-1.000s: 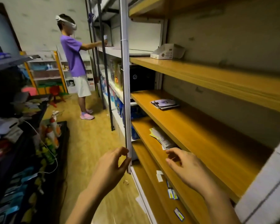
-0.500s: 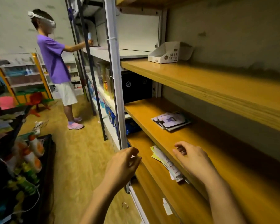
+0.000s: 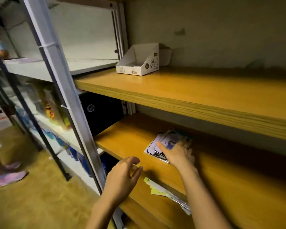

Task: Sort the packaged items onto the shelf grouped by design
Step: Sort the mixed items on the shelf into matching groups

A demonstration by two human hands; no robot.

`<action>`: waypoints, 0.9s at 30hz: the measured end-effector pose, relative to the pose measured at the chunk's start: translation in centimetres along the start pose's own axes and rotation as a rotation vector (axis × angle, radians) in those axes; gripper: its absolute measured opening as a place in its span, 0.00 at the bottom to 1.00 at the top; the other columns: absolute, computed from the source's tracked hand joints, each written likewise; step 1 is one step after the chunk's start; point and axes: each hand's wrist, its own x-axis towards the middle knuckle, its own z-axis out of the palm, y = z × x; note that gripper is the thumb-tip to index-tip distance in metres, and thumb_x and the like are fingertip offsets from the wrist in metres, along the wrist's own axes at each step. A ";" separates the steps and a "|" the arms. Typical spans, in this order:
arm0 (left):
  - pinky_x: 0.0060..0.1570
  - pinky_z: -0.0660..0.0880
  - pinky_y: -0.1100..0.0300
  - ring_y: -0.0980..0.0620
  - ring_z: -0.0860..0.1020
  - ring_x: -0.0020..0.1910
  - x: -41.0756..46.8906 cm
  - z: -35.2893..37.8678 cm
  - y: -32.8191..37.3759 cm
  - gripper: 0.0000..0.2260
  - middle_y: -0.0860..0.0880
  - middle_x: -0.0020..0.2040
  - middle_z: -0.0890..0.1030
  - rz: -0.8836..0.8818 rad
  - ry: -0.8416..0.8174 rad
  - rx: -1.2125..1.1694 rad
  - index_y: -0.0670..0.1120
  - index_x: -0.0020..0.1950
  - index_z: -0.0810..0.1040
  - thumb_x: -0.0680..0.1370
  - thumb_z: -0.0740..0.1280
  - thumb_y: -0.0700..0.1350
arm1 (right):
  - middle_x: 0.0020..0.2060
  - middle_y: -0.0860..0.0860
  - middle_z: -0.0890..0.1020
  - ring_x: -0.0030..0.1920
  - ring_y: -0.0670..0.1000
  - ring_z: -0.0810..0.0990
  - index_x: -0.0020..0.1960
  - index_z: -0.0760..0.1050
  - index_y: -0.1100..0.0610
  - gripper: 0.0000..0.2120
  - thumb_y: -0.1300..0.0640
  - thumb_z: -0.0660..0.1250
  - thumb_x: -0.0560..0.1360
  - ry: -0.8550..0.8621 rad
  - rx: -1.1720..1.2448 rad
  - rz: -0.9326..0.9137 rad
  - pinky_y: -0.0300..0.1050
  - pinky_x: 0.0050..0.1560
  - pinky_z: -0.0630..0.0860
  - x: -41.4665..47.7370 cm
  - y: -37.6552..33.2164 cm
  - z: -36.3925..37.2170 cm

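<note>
Right hand (image 3: 178, 154) rests on a stack of flat glossy purple packs (image 3: 155, 147) on the smooth wooden middle shelf (image 3: 129, 138); thumb straight on top, fingers (image 3: 187, 143) blurred, grip unclear. Left hand (image 3: 122, 177) hovers at the shelf edge, loosely curled, holding nothing. White cardboard glue-stick box (image 3: 139, 63) on the shelf above.

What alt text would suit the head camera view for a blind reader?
A person's right hand touches a stack of purple packaged items on a wooden shelf, while the left hand hovers open at the shelf's front edge. A white glue stick box stands on the shelf above.
</note>
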 end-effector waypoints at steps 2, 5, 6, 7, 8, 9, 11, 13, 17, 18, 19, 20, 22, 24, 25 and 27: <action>0.44 0.76 0.61 0.57 0.75 0.49 1.7 -0.6 -1.4 0.14 0.56 0.54 0.76 0.049 -0.041 0.004 0.52 0.60 0.73 0.77 0.60 0.54 | 0.75 0.63 0.46 0.74 0.64 0.53 0.75 0.38 0.61 0.56 0.26 0.57 0.65 0.056 -0.045 0.063 0.55 0.70 0.60 1.5 -1.3 1.6; 0.52 0.75 0.60 0.57 0.74 0.55 4.1 -0.6 -3.6 0.15 0.56 0.60 0.75 0.098 -0.064 0.015 0.52 0.62 0.71 0.77 0.60 0.55 | 0.75 0.63 0.43 0.74 0.65 0.52 0.75 0.36 0.61 0.58 0.27 0.61 0.64 0.103 -0.112 0.125 0.54 0.71 0.59 2.7 -2.0 2.9; 0.53 0.74 0.60 0.58 0.74 0.56 4.7 -0.4 -4.2 0.15 0.56 0.60 0.75 0.107 -0.076 0.012 0.53 0.62 0.71 0.77 0.59 0.55 | 0.75 0.63 0.43 0.74 0.64 0.52 0.75 0.35 0.61 0.58 0.29 0.63 0.65 0.110 -0.111 0.138 0.54 0.71 0.59 2.9 -2.0 2.9; 0.53 0.74 0.60 0.58 0.74 0.57 5.3 -0.2 -4.6 0.15 0.56 0.61 0.75 0.117 -0.088 0.008 0.53 0.62 0.71 0.77 0.59 0.55 | 0.75 0.63 0.43 0.74 0.64 0.53 0.75 0.35 0.61 0.58 0.31 0.65 0.65 0.108 -0.092 0.154 0.53 0.70 0.60 3.1 -1.8 2.8; 0.52 0.75 0.60 0.58 0.74 0.57 5.9 0.2 -5.0 0.15 0.56 0.61 0.75 0.127 -0.096 0.002 0.53 0.62 0.71 0.77 0.59 0.55 | 0.75 0.62 0.44 0.73 0.64 0.54 0.75 0.35 0.61 0.57 0.33 0.67 0.66 0.105 -0.063 0.172 0.53 0.69 0.61 3.2 -1.6 2.6; 0.51 0.75 0.60 0.57 0.74 0.57 6.6 0.5 -5.2 0.15 0.56 0.61 0.76 0.137 -0.104 -0.005 0.53 0.62 0.71 0.77 0.59 0.55 | 0.75 0.62 0.46 0.73 0.63 0.55 0.75 0.35 0.61 0.58 0.35 0.68 0.65 0.105 -0.034 0.189 0.53 0.69 0.62 3.3 -1.2 2.2; 0.49 0.75 0.58 0.56 0.75 0.56 7.9 1.2 -5.1 0.15 0.55 0.59 0.77 0.158 -0.102 -0.014 0.53 0.60 0.72 0.77 0.59 0.56 | 0.75 0.61 0.51 0.73 0.62 0.57 0.75 0.35 0.61 0.59 0.36 0.70 0.64 0.118 -0.015 0.213 0.52 0.68 0.63 3.4 -0.1 1.6; 0.49 0.76 0.56 0.53 0.76 0.54 9.1 1.8 -4.3 0.14 0.53 0.58 0.78 0.159 -0.101 -0.019 0.52 0.59 0.73 0.76 0.60 0.55 | 0.74 0.61 0.54 0.72 0.62 0.58 0.75 0.36 0.61 0.60 0.36 0.71 0.63 0.122 -0.007 0.251 0.52 0.68 0.63 3.2 1.1 0.8; 0.50 0.72 0.60 0.49 0.75 0.56 11.2 3.9 -1.2 0.23 0.49 0.57 0.78 0.122 -0.188 -0.031 0.49 0.60 0.72 0.72 0.62 0.63 | 0.74 0.58 0.54 0.72 0.61 0.59 0.76 0.43 0.58 0.55 0.35 0.69 0.63 0.144 0.082 0.314 0.52 0.68 0.63 1.1 4.0 -1.2; 0.53 0.72 0.59 0.48 0.74 0.58 11.8 4.6 -0.3 0.30 0.47 0.57 0.78 0.111 -0.216 -0.019 0.46 0.61 0.72 0.69 0.62 0.67 | 0.74 0.58 0.57 0.71 0.60 0.61 0.76 0.46 0.57 0.53 0.36 0.69 0.63 0.154 0.138 0.340 0.52 0.67 0.64 0.3 4.8 -1.8; 0.58 0.72 0.56 0.46 0.72 0.60 12.4 5.3 0.5 0.37 0.45 0.58 0.78 0.097 -0.257 0.010 0.44 0.63 0.70 0.66 0.61 0.70 | 0.72 0.57 0.60 0.69 0.59 0.63 0.75 0.50 0.56 0.51 0.37 0.70 0.62 0.167 0.204 0.355 0.52 0.66 0.66 -0.5 5.6 -2.3; 0.63 0.69 0.53 0.44 0.70 0.64 12.9 6.1 1.4 0.43 0.43 0.62 0.75 0.077 -0.312 0.051 0.41 0.66 0.67 0.64 0.60 0.73 | 0.69 0.57 0.64 0.66 0.58 0.67 0.74 0.55 0.56 0.49 0.38 0.70 0.61 0.172 0.272 0.359 0.53 0.64 0.68 -1.5 6.2 -2.9; 0.68 0.63 0.51 0.41 0.63 0.70 13.9 7.5 2.6 0.52 0.40 0.70 0.66 0.061 -0.424 0.190 0.40 0.72 0.58 0.61 0.59 0.76 | 0.61 0.53 0.71 0.59 0.53 0.72 0.67 0.65 0.55 0.39 0.40 0.71 0.62 0.191 0.410 0.329 0.49 0.57 0.72 -3.5 7.2 -4.0; 0.67 0.63 0.51 0.40 0.62 0.70 14.8 8.9 2.9 0.53 0.39 0.71 0.63 0.141 -0.436 0.356 0.42 0.73 0.56 0.60 0.61 0.76 | 0.52 0.47 0.74 0.51 0.46 0.74 0.58 0.69 0.53 0.25 0.46 0.72 0.67 0.183 0.563 0.264 0.39 0.49 0.70 -5.4 7.4 -5.2; 0.63 0.66 0.52 0.40 0.64 0.68 15.1 9.3 2.9 0.51 0.39 0.70 0.65 0.189 -0.429 0.376 0.44 0.72 0.58 0.59 0.62 0.75 | 0.51 0.45 0.75 0.50 0.44 0.75 0.57 0.69 0.53 0.24 0.47 0.73 0.66 0.163 0.639 0.239 0.37 0.47 0.70 -6.1 7.5 -5.7; 0.56 0.70 0.56 0.43 0.69 0.64 15.7 9.7 2.9 0.45 0.42 0.66 0.69 0.204 -0.481 0.295 0.48 0.69 0.62 0.60 0.66 0.72 | 0.51 0.47 0.79 0.47 0.45 0.81 0.59 0.70 0.55 0.30 0.46 0.73 0.60 0.140 0.748 0.219 0.34 0.42 0.74 -7.1 8.2 -6.2</action>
